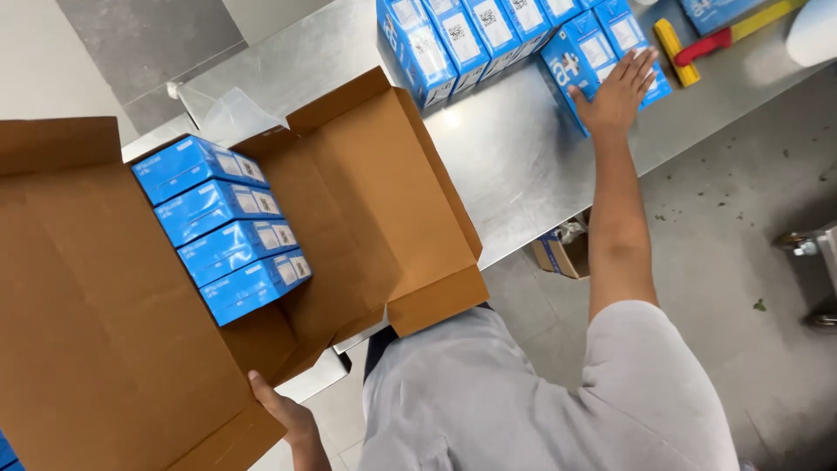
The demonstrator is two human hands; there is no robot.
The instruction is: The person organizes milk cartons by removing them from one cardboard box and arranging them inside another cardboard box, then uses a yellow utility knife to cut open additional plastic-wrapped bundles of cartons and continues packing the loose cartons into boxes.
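Steadying the open cardboard box (105, 349) at lower left, the left hand (281, 408) grips its flap so it stays put. Four blue packs (222, 228) lie side by side inside. At upper right, the right hand (617, 92) rests open and flat on another blue pack (582, 61) on the steel desk (514, 166).

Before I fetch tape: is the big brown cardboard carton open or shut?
Open: the brown cardboard carton's flaps are spread outward, showing four blue boxes inside.
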